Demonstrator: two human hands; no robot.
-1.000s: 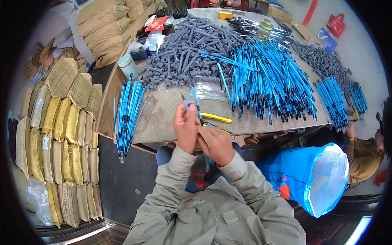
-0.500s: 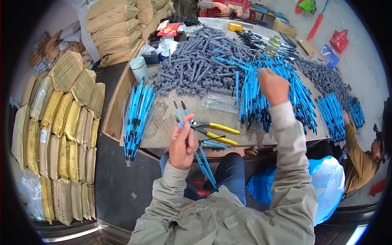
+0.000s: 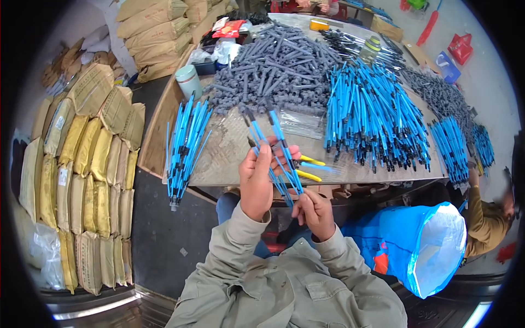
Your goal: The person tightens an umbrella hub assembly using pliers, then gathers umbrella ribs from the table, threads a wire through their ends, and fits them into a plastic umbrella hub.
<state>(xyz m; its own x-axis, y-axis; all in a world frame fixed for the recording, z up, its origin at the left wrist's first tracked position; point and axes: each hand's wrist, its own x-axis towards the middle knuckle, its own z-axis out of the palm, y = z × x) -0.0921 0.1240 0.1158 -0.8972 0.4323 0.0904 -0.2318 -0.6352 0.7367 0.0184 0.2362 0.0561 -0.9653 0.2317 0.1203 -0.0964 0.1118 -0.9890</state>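
Note:
My left hand is closed around several thin blue rods with black ends, held upright above the table's front edge. Lower and to the right, my right hand pinches the bottom end of a blue rod beside the others. Just behind my hands lie pliers with yellow handles, their jaws hidden by my left hand and the rods. A large pile of similar blue rods covers the table's right side. On the left, a smaller bundle of blue rods lies at the table edge.
Ribbed grey plastic pieces are heaped mid-table, near clear thin sticks. A pale green canister stands left and a lidded bottle behind. Sacks are stacked left. A blue bag and another person's sleeve are at right.
My right hand has come from the blue pile down to the front of my body, beside my left hand. The rods in my left hand have been raised. The view has shifted slightly.

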